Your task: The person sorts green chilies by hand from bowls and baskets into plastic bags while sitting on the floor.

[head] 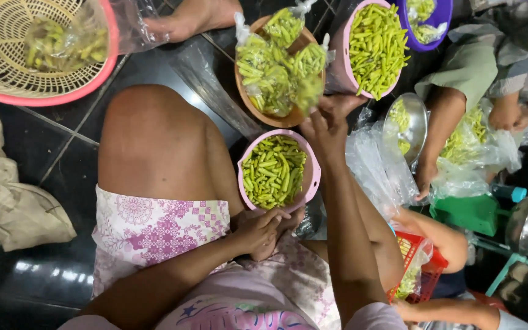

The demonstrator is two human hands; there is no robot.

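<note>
green chili bags (276,67) are being stacked in the brown bowl (249,104); one bag is pinched by the right hand (328,122). the left hand (258,232) is loosely curled, empty, beside the pink bowl (308,183). careful release is needed next.

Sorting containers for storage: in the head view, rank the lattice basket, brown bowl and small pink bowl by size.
1. Lattice basket, largest, though cropped and perhaps nearer.
2. Brown bowl.
3. Small pink bowl, only slightly smaller-looking; nearness makes that unsure.
</note>
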